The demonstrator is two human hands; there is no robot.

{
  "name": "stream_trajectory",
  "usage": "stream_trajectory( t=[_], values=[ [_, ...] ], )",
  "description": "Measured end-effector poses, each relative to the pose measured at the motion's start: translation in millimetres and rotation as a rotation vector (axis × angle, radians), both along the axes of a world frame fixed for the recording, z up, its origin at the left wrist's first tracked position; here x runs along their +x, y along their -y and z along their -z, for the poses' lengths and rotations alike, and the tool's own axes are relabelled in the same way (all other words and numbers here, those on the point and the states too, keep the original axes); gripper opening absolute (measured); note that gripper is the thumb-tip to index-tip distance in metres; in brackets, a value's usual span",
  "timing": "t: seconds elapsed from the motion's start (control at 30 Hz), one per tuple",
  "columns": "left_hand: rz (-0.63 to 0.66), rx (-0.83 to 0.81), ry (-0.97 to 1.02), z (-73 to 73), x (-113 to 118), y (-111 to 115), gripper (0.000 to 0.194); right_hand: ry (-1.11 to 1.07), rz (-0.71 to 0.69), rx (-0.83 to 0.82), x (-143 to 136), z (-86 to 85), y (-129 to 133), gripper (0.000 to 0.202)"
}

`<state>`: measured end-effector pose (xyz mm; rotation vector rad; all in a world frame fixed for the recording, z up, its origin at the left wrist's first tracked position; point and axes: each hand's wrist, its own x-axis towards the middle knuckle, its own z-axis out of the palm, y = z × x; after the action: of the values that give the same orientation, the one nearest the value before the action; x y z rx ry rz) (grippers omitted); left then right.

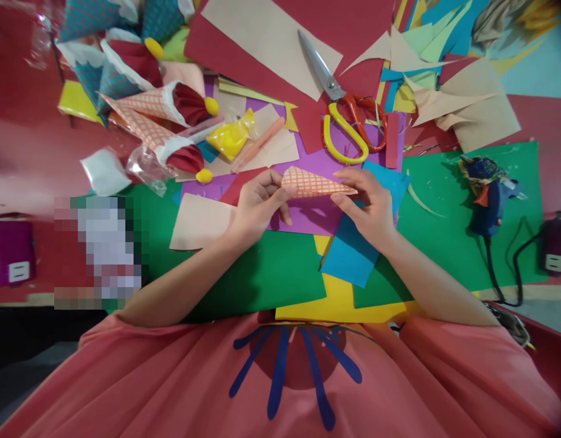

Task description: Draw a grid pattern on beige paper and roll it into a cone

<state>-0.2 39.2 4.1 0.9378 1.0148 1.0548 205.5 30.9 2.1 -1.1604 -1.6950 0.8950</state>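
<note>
Spreading from eight to six o'clock, the green sheet (262, 274) is forming the near work surface; the smaller purple sheet (308, 216) is lying near the centre, below the raised work. The left hand (261, 204) is pinching the wide end of the lattice-print paper cone (310, 182) at nine o'clock, thumb closing on the rim and remaining fingers curling loosely. The right hand (372, 198) is standing partly open around the narrow end at three o'clock, thumb and forefinger bracketing it; whether those pads are gripping firmly, the view is not showing. For sound handling, the left hand should be steadying the rim without flattening it, while the right should be applying only light pressure, as paper is probably creasing most easily near the point. Both hands should be supporting the cone along its length, so the wrap is staying even.

The cone is sitting just off centre toward one o'clock, pointing to three. Its body is tapering smoothly, displaying an orange grid on cream. Its rim is curving, showing no trim; its tip is narrowing to a fine point.
</note>
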Motion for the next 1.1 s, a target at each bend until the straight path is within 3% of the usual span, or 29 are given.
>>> stream_trajectory(
  t=[0.23,0.47,0.67,0.93,1.1],
  values=[
    [0.012,-0.032,0.038,-1.7,-1.4,-2.1,0.046,-0.129,-0.142,-0.007,0.7,-5.8,0.9,0.01],
    [0.047,-0.036,0.045,0.4,-4.6,-1.5,0.046,-0.233,-0.117,-0.107,-1.0,-3.5,3.0,0.012],
    [0.04,-0.034,0.062,-1.9,-3.7,-2.2,0.048,-0.29,-0.148,-0.096,0.4,-4.2,2.8,0.006],
    [0.034,0.004,0.024,-1.5,-5.8,-3.6,0.048,-0.281,-0.145,-0.202,1.8,-7.2,1.5,0.014],
    [0.018,0.024,0.004,0.7,-6.9,-5.3,0.047,-0.252,-0.085,-0.159,0.8,-8.2,-0.8,0.011]
  ],
)
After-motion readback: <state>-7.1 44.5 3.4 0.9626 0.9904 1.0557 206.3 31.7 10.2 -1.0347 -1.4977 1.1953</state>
